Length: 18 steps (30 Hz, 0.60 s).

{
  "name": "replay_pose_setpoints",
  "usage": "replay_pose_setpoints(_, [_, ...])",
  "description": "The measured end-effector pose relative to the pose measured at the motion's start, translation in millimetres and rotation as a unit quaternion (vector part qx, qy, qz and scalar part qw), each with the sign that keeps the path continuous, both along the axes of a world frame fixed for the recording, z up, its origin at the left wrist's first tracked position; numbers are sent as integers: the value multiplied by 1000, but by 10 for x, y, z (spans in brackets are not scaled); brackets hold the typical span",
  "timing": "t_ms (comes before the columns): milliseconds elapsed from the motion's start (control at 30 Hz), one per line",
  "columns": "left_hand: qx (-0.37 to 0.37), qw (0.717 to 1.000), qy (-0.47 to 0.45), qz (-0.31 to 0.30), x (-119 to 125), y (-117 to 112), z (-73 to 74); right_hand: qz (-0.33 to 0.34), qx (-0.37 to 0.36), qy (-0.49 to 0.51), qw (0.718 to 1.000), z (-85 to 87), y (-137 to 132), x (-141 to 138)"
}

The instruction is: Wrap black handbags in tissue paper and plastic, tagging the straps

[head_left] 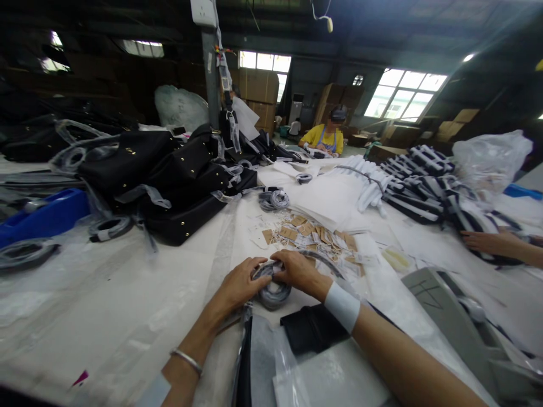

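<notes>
Nearest the body, below the wrists, a clear bag (265, 356) lies with a black strip along its left edge, and just right of it, under the right forearm, lies a black pouch (311, 329). The left wrist carries a thin bangle (186, 359) and the right wrist a white band (342, 306). Both hands meet on a grey coil (274, 292) that rests on the white table (127, 294). The left hand (240, 282) curls its fingers round the coil's left side, and the right hand (299, 271) grips over its top and right side, so the coil sits between the two palms. To the right of the right hand stands a grey box (441, 302). Just beyond the hands lies a scatter of brown tags (314, 233). Further out and slightly left lie more coils (274, 199), with white sheets (331, 198) to their right. Far left of the left hand sits a heap of black bags (169, 169), with a blue case (42, 217) nearer that edge. Well to the right, a co-worker's hand (483, 242) rests by a pile of striped bags (428, 175), with a clear sack (492, 158) behind them. At the far end of the table sits a person in yellow (324, 138).
</notes>
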<state>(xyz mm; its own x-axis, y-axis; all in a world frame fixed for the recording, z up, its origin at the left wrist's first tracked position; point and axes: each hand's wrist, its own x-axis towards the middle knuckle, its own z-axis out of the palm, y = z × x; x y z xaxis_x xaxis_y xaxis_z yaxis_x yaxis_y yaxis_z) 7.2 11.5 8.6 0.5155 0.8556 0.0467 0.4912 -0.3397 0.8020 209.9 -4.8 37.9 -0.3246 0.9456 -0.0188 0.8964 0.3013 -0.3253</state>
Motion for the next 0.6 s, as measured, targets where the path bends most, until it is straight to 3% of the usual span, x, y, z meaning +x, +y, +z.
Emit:
replay_pose_setpoints(233, [104, 977, 181, 37, 151, -106, 129, 8, 40, 28, 999, -69, 3, -21])
replay_pose_setpoints(433, [132, 960, 244, 42, 307, -56, 273, 0, 57, 16, 998, -41, 12, 41])
replay_pose_setpoints(600, [128, 956, 258, 45, 373, -76, 213, -9, 54, -60, 997, 60, -45, -22])
